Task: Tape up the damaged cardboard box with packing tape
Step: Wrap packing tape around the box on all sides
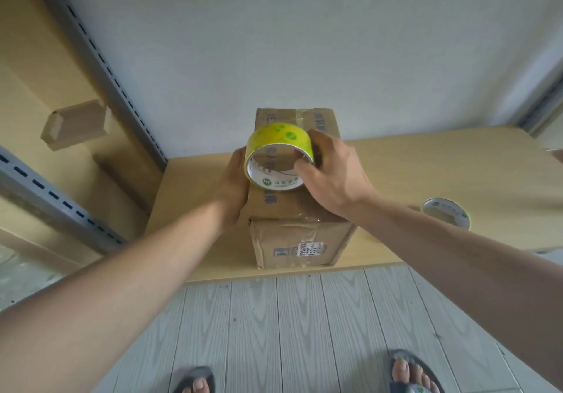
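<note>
R hand point(332, 176) grips packing tape roll point(280, 138): thumb point(301, 165) hooked inside the white core, remaining fingers curled over the roll's outer R side. Roll is yellow-green, stands on edge w/ core opening facing the camera, directly above the top face of the cardboard box point(292, 240); contact btwn roll and box top cannot be confirmed. L hand point(233, 185) lies against the box's upper L edge, just L of the roll; fingers look straight, pointing away from the camera, tips hidden behind the roll, so whether they pinch a tape end cannot be told. Box sits below both sets of fingers on a light wood table point(426, 164), at its near edge; front face is creased, w/ a white barcode label point(310, 249) low on it and clear tape across the top seam. Second tape roll point(446, 213) lies on the table well R of the R fingers, beyond the R forearm. Small carton point(76, 124) sits well L of the L fingers, next to a slotted steel upright point(100, 57). Sandalled foot point(411, 371) stands on grey plank floor point(304, 331) below.
</note>
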{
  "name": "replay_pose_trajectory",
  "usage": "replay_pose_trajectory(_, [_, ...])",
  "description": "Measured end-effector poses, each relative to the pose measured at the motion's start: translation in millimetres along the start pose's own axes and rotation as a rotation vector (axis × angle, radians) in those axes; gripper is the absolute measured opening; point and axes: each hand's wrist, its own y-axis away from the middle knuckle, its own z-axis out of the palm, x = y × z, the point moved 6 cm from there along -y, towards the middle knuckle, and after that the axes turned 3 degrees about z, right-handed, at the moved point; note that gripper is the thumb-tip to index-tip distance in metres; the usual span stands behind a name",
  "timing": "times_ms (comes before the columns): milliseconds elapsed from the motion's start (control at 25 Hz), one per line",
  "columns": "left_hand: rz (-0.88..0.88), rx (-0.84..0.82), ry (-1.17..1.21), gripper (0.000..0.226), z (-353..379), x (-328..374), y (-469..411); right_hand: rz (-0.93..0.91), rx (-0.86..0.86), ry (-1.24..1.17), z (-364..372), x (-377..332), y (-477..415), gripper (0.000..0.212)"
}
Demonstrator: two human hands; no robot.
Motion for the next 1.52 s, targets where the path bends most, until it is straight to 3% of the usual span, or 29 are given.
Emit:
replay_pose_trajectory(120, [0.079, -0.085, 0.095, 0.029, 0, 27, 10, -0.006, -0.003, 0.002, 6, -1, -1, 0.014])
replay_pose_trajectory(240, [0.083, -0.284, 0.185, 0.043, 1, 34, 17, -0.024, -0.012, 0.004, 8, -2, -2, 0.019])
replay_pose_trajectory(320, [0.119, -0.41, 0.115, 0.036, -6, 27, 12, -0.022, -0.025, 0.008, 10, -1, -3, 0.019])
replay_pose_trajectory(480, [0.127, -0.63, -0.099, 0.066, -10, 23, 13, -0.021, -0.062, 0.047, 13, 1, -4, 0.009])
replay_pose_trajectory(760, [0.26, -0.347, -0.381, 0.054, -2, 29, 26, -0.093, -0.133, 0.096, 21, -15, -7, 0.034])
replay_pose_trajectory(840, [0.257, -0.364, -0.429, 0.065, -10, 28, 24, -0.148, -0.161, 0.131, 13, -24, -13, 0.036])
replay_pose_trajectory(1040, [0.289, -0.479, -0.571, 0.123, -25, 12, 12, -0.237, -0.097, 0.285, -55, -21, -23, 0.033])
replay_pose_trajectory(1160, [0.332, -0.454, -0.574, 0.126, -22, 11, 10, -0.29, -0.095, 0.548, -86, 0, -13, 0.027])
replay_pose_trajectory(1280, [0.352, -0.448, -0.543, 0.126, -20, 10, 9, -0.189, -0.241, 0.766, -75, 38, 3, 0.019])
replay_pose_trajectory(1520, [0.326, -0.477, -0.563, 0.129, -18, 11, 11, -0.076, -0.256, 0.7, -55, 79, 10, 0.029])
